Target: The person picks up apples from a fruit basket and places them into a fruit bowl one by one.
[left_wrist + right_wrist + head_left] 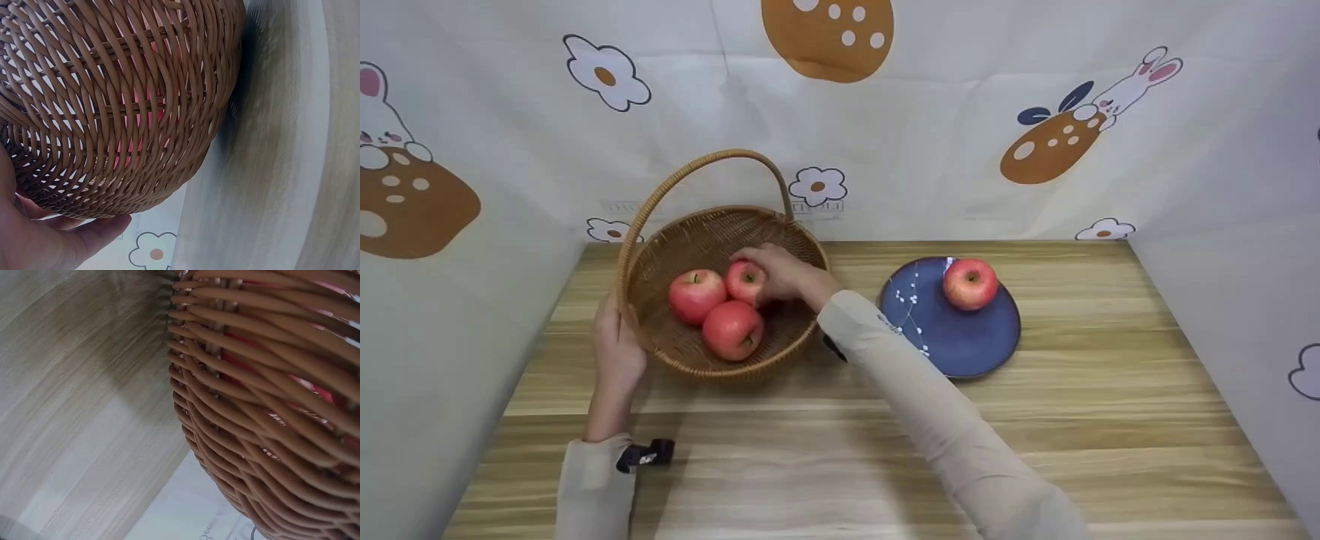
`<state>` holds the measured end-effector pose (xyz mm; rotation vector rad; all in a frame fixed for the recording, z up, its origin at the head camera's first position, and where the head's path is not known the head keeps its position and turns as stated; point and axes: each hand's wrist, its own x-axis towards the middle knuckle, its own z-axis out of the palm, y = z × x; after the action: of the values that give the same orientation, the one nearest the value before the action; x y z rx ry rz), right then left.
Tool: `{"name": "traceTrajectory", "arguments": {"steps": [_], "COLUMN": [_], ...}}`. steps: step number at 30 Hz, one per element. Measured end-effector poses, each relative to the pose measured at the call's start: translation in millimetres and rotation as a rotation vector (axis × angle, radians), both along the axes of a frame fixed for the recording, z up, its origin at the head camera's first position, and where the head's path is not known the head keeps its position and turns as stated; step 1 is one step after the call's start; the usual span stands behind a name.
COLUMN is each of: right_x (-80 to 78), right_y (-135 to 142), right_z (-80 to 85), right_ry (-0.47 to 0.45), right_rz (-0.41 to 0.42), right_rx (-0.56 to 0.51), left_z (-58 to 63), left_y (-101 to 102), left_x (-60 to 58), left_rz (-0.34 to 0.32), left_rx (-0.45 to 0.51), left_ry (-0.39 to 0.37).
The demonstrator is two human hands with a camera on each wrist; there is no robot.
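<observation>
A brown wicker basket (780,352) with a tall arched handle stands on the left of the table, tipped toward me. Its left side is gripped by my left hand (617,345); in the left wrist view that hand (62,239) lies against the woven wall (112,107). My right hand (784,271) reaches over the right rim and holds a red apple (744,279) inside the basket. Two other apples lie beside it, one to the left (697,297) and one nearer me (733,331). In the right wrist view the basket wall (253,399) hides my right hand.
Right of the basket lies a dark blue plate (971,341) with white blossom branches. One red apple (970,284) sits near its back edge. My right sleeve (915,390) passes over the plate's left edge. A printed white cloth (930,150) hangs behind the wooden table (1110,420).
</observation>
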<state>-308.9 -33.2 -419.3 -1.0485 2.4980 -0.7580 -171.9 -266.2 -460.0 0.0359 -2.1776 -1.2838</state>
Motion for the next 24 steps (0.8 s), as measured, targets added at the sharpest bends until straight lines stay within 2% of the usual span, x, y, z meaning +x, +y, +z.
{"name": "traceTrajectory", "arguments": {"steps": [12, 24], "right_x": [-0.1, -3.5], "right_y": [0.7, 6.2], "right_z": [0.5, 2.7], "right_ry": [0.007, 0.039], "right_rz": [-0.091, -0.089], "right_rx": [-0.037, -0.130], "left_z": [-0.7, 0.4], "left_y": [0.0, 1.5], "left_x": [-0.4, -0.4], "left_rz": [0.019, 0.043], "left_rx": [-0.009, 0.005], "left_ry": [0.014, 0.018]}}
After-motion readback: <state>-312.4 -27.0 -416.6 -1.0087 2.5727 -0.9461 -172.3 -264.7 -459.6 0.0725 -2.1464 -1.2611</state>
